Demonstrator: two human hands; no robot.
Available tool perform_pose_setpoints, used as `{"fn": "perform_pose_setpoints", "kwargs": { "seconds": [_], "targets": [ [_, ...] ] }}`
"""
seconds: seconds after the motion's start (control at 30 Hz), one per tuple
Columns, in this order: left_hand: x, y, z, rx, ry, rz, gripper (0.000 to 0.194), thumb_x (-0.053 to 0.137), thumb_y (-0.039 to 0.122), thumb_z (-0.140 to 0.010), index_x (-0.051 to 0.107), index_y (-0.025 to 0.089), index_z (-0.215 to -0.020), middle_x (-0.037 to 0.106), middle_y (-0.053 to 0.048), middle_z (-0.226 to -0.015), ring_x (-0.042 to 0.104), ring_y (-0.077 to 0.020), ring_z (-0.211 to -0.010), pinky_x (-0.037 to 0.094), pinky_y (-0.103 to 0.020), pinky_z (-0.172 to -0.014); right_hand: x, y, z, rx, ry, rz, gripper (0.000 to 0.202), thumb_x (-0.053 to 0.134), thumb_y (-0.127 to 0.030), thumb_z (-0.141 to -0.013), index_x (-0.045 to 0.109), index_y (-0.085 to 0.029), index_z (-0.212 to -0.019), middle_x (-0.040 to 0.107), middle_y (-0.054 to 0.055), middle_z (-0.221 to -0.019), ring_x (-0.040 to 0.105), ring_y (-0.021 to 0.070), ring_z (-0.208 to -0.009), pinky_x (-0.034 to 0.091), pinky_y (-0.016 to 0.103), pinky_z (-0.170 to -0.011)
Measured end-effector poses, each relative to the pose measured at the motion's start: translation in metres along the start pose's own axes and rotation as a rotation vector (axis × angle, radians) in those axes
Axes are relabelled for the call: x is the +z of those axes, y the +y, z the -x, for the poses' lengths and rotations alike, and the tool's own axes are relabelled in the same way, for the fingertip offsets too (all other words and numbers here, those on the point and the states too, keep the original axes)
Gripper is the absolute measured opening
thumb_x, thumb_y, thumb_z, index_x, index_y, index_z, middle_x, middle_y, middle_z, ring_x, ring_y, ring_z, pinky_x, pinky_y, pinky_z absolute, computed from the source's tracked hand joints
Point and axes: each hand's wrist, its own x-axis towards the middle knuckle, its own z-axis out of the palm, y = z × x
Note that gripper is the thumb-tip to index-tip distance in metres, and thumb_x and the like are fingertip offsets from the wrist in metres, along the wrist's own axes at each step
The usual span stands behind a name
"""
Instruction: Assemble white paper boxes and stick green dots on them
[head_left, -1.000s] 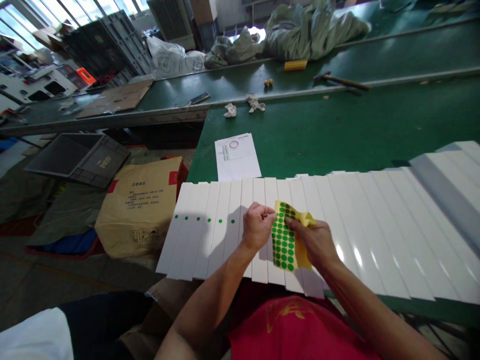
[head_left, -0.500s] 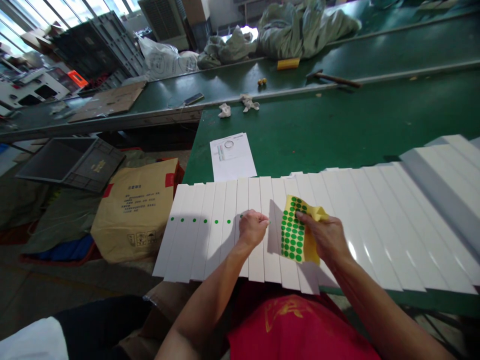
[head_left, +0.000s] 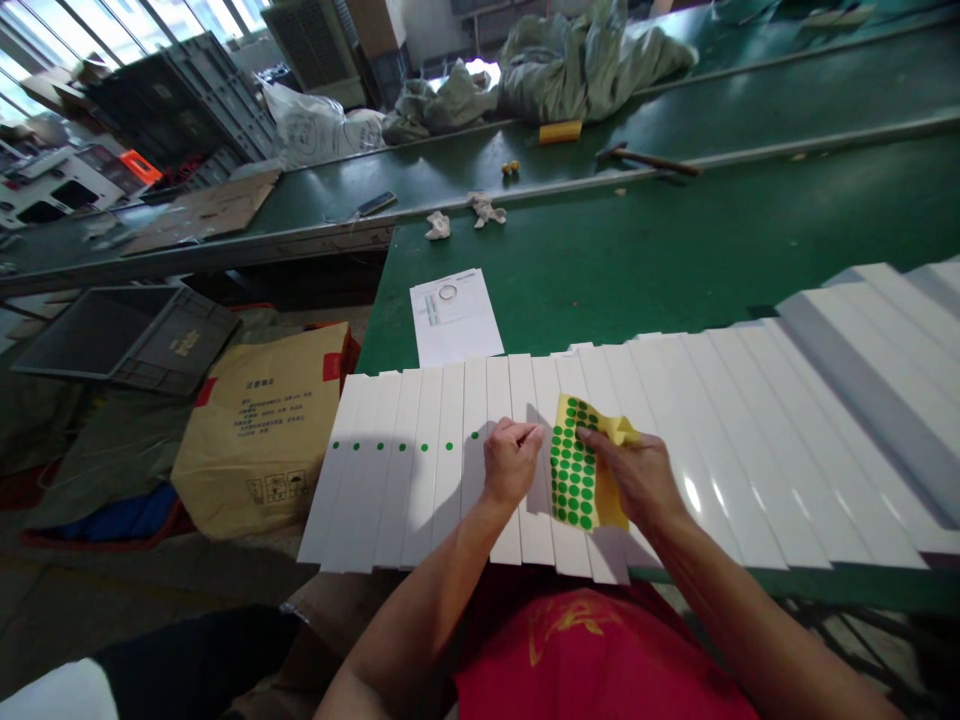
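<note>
My left hand [head_left: 513, 462] is over the white strips with its fingers pinched together near the left edge of the sticker sheet. Whatever the fingertips hold is hidden. My right hand [head_left: 637, 473] grips a yellow sheet of round green stickers [head_left: 574, 480], thumb on top, its far side curling up. Beneath both hands lie long white strips [head_left: 420, 500], overlapping side by side in a row. Several strips to the left carry one green dot [head_left: 424, 447] each, roughly in a line. The last visible dot [head_left: 475, 436] is just left of my left hand.
A printed paper [head_left: 457, 320] lies beyond the strips on the green table [head_left: 660, 250]. Farther back are crumpled white scraps [head_left: 487, 209], a hammer-like tool [head_left: 649, 160] and a yellow block [head_left: 560, 132]. A brown paper sack [head_left: 259, 430] and grey crate [head_left: 135, 335] stand left. More white pieces [head_left: 862, 340] are stacked right.
My left hand has shifted slightly right along the strips, uncovering a green dot it partly hid. A green speck at its fingertips no longer shows. The view has shifted slightly.
</note>
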Motion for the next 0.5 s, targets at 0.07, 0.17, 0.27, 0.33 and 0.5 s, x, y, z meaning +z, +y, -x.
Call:
{"fn": "perform_pose_setpoints", "kwargs": {
  "seconds": [0.07, 0.17, 0.27, 0.33, 0.5],
  "targets": [
    [0.001, 0.006, -0.002, 0.004, -0.008, 0.132, 0.010, 0.067, 0.024, -0.081, 0.075, 0.019, -0.080, 0.058, 0.000, -0.068, 0.055, -0.0116, -0.066, 0.043, -0.023, -0.065, -0.001, 0.003, -0.001, -0.003, -0.021, -0.004, 0.028, 0.086, -0.031, -0.056, 0.072, -0.012, -0.071, 0.071, 0.006, -0.065, 0.064, 0.0180, -0.052, 0.051, 0.026, -0.047],
    [0.003, 0.013, -0.002, 0.003, 0.001, 0.184, 0.003, 0.071, 0.018, -0.075, 0.073, 0.017, -0.076, 0.057, 0.001, -0.069, 0.054, -0.0104, -0.064, 0.042, -0.022, -0.062, -0.002, 0.008, -0.003, 0.004, -0.039, -0.016, 0.029, 0.086, -0.032, -0.056, 0.072, -0.012, -0.071, 0.071, 0.006, -0.065, 0.064, 0.0185, -0.053, 0.051, 0.027, -0.047],
    [0.004, 0.018, 0.002, 0.036, 0.044, 0.099, 0.006, 0.068, 0.014, -0.075, 0.071, 0.016, -0.070, 0.057, 0.000, -0.070, 0.054, -0.0109, -0.066, 0.041, -0.022, -0.063, -0.003, 0.008, -0.003, 0.002, -0.018, 0.007, 0.029, 0.086, -0.033, -0.056, 0.071, -0.012, -0.070, 0.071, 0.006, -0.064, 0.064, 0.0188, -0.052, 0.052, 0.027, -0.047],
    [0.004, 0.019, 0.004, 0.065, 0.046, 0.065, 0.008, 0.066, 0.013, -0.076, 0.070, 0.017, -0.070, 0.058, 0.000, -0.071, 0.055, -0.0111, -0.068, 0.041, -0.023, -0.064, -0.003, 0.006, -0.002, -0.008, -0.003, 0.016, 0.028, 0.086, -0.031, -0.055, 0.071, -0.012, -0.068, 0.070, 0.005, -0.062, 0.063, 0.0187, -0.050, 0.051, 0.027, -0.046],
    [0.002, 0.011, -0.004, -0.044, -0.069, 0.188, 0.008, 0.067, 0.018, -0.075, 0.070, 0.016, -0.068, 0.058, 0.001, -0.067, 0.054, -0.0104, -0.064, 0.042, -0.022, -0.062, -0.012, -0.003, -0.007, -0.021, 0.063, -0.019, 0.030, 0.088, -0.026, -0.050, 0.071, -0.011, -0.070, 0.070, 0.005, -0.062, 0.064, 0.0188, -0.051, 0.053, 0.027, -0.048]
  ]
}}
